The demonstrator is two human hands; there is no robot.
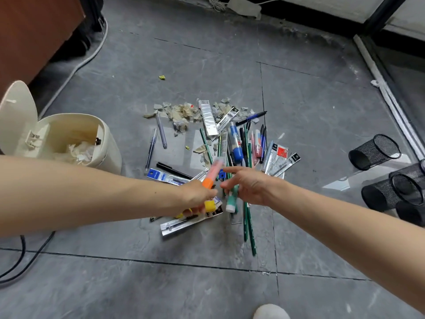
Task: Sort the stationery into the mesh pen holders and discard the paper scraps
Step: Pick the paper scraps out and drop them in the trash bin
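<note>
Both bare forearms are stretched forward and down, left from the left edge, right from the lower right, converging mid-frame. Left hand (197,196) is seen back-up, fingers curled under and blurred. An orange marker (211,176) is gripped in it, the body sticking up and away past the knuckles. Right hand (251,187) is held just beside it, palm down, with index finger and thumb extended straight toward the left hand. A narrow gap is kept between the two hands.
</note>
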